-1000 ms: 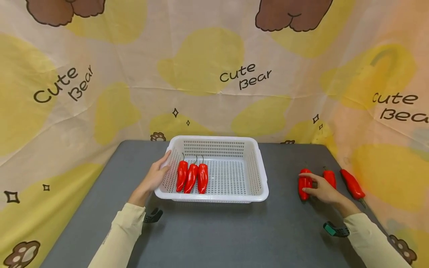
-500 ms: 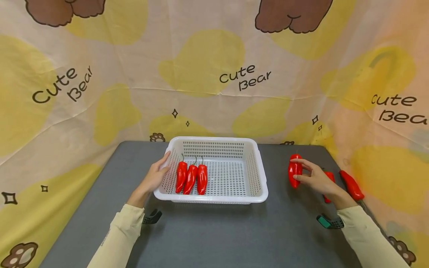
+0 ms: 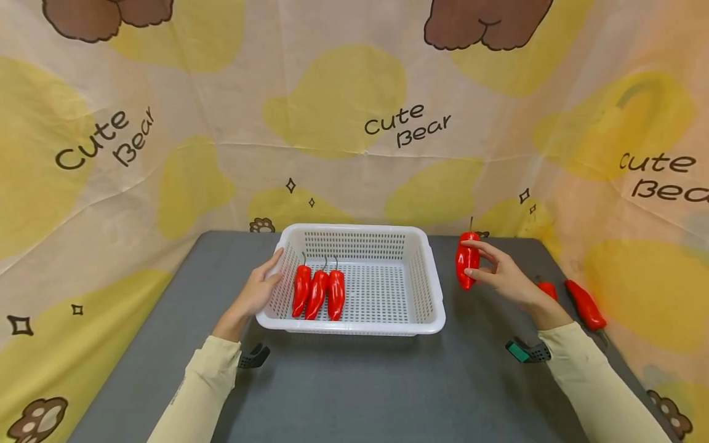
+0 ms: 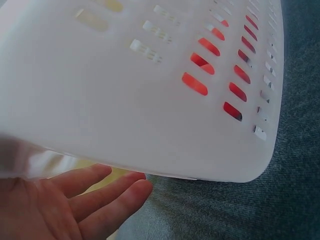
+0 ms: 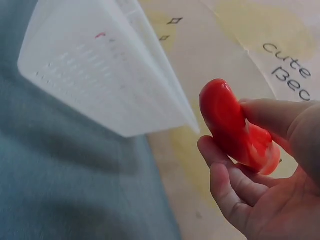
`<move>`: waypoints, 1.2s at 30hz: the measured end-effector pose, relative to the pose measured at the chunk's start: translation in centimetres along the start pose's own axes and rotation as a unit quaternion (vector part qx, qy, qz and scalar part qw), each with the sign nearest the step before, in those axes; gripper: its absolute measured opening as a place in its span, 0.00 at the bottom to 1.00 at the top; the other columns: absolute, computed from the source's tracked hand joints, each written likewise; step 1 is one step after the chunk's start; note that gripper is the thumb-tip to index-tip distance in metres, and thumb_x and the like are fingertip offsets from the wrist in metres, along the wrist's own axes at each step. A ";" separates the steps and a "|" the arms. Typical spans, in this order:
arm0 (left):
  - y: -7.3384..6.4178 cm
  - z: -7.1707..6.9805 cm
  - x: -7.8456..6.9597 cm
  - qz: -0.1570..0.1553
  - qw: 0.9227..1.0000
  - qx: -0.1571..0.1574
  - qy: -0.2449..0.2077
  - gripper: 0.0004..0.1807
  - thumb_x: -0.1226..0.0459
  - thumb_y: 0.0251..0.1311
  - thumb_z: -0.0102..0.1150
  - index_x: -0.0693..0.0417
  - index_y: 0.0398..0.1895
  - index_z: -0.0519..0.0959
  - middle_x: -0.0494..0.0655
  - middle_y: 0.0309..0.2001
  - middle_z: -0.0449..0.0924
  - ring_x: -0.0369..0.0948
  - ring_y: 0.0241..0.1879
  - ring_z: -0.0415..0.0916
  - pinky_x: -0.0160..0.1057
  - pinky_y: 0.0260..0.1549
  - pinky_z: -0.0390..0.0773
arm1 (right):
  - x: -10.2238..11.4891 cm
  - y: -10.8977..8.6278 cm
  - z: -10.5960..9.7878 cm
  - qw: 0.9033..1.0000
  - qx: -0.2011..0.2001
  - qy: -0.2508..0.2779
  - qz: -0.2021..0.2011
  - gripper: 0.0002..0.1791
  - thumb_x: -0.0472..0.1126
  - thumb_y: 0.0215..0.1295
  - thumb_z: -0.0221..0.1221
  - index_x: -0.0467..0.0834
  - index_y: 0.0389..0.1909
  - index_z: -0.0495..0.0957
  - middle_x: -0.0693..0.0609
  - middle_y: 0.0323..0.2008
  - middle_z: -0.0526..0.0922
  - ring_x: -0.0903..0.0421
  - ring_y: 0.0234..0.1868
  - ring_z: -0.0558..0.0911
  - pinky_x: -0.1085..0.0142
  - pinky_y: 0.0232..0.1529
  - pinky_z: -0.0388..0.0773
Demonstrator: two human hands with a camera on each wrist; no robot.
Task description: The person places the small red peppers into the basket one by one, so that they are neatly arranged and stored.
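Red pepper held up beside the white basket

Right hand (image 3: 501,274) grips 1 red pepper (image 3: 466,259) between thumb and fingers, just right of the basket (image 3: 426,271); left hand (image 3: 256,290), fingers straight, rests against its left wall.

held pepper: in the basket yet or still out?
Out. The right hand grips the red pepper in the air, right of the white basket; three peppers lie inside.

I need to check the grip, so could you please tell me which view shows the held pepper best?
The right wrist view: the pepper fills the frame, pinched between thumb and fingers of the right hand. The head view shows it whole but small, beside the basket. The left wrist view does not show it.
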State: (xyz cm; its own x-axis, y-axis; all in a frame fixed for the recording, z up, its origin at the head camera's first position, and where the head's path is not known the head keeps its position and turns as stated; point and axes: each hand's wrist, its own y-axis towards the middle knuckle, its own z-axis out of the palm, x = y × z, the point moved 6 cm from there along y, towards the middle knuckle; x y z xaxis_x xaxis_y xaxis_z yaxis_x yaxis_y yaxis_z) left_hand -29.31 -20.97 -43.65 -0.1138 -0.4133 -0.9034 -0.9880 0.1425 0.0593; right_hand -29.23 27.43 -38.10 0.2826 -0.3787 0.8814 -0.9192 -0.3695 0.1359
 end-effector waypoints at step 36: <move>0.2 0.0 -0.5 0.020 1.000 0.007 0.018 0.35 0.72 0.72 0.42 0.56 0.81 0.50 0.74 0.74 0.58 0.65 0.52 0.80 0.57 0.46 0.86 | 6.5 13.3 10.6 0.963 -0.047 0.264 -0.014 0.33 0.29 0.73 0.52 0.46 0.76 0.57 0.36 0.71 0.66 0.52 0.53 0.77 0.71 0.42 0.83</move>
State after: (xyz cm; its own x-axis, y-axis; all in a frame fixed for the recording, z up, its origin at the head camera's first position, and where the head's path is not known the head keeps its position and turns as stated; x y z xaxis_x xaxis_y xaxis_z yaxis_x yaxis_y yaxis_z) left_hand -29.51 -20.76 -43.20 -0.1568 -0.4391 -0.8846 -0.9812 0.1716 0.0887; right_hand -36.71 11.01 -35.33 0.1519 0.1242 0.9806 -0.9412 -0.2847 0.1819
